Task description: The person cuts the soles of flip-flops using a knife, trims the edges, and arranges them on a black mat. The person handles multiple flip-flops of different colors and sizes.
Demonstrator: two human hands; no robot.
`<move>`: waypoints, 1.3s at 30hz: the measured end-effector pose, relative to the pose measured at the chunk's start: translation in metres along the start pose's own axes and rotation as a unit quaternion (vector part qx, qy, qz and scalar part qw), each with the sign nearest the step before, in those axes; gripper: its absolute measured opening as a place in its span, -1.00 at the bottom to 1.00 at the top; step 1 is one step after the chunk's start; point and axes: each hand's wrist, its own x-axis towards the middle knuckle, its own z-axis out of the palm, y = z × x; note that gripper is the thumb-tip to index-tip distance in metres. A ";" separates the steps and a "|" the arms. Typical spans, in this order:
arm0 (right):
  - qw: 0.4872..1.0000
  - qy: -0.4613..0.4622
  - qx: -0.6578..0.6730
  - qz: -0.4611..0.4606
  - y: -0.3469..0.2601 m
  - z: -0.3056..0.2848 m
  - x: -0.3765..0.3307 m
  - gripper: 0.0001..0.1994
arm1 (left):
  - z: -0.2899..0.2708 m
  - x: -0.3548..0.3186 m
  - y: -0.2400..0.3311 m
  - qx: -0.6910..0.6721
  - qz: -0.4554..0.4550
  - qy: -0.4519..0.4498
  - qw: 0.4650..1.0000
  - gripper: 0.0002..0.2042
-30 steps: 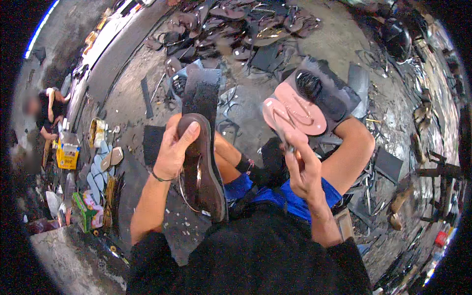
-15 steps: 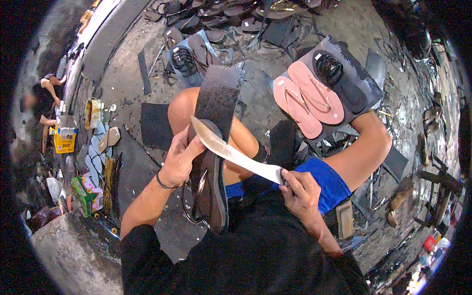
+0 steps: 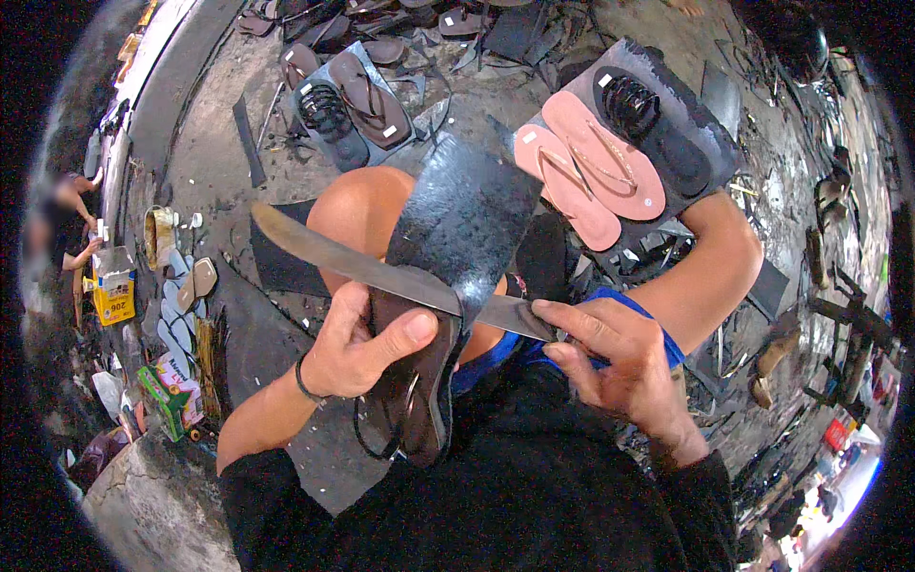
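A dark brown flip-flop [image 3: 412,386] with a dark strap is held over my lap, my left hand [image 3: 355,351] closed on its edge with the thumb lying on top. A black rubber sheet [image 3: 469,214] extends beyond the sandal's far end and curves upward. My right hand [image 3: 618,362] grips the handle end of a long curved knife [image 3: 329,253]. The blade lies across the sandal where it meets the sheet, its tip pointing far left past my left thumb. The knife's handle is mostly hidden by my right fingers.
Pink flip-flops [image 3: 610,172] and a black-strapped sandal [image 3: 629,110] rest on a dark sheet beyond my right knee. Another sandal pair [image 3: 367,100] lies ahead. Rubber scraps litter the floor. At left are a yellow container [image 3: 114,291], a green box [image 3: 164,398] and another person [image 3: 71,214].
The knife has swung from above the sandal to lie across it, tip further left. My right hand moved right, and the rubber sheet turned to show a broader face.
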 end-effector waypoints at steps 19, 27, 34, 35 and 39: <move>0.967 0.097 0.233 -0.037 0.002 0.005 0.043 -0.58 | 0.023 0.028 0.109 0.600 0.323 0.068 0.729 -0.43; 0.975 0.187 0.117 -0.025 0.011 0.046 0.006 -0.60 | 0.082 0.034 -0.055 -0.394 0.191 0.138 0.888 -0.45; 0.952 0.302 -0.043 -0.014 0.029 0.037 -0.022 -0.73 | 0.079 0.101 -0.011 -0.436 0.210 0.078 0.872 -0.59; 0.951 0.306 -0.049 0.008 0.036 0.045 -0.036 -0.73 | 0.076 0.100 -0.007 -0.440 0.210 0.023 0.873 -0.63; 0.961 0.261 -0.087 0.032 0.032 0.043 -0.065 -0.54 | 0.081 0.092 -0.027 -0.423 0.199 0.067 0.882 -0.60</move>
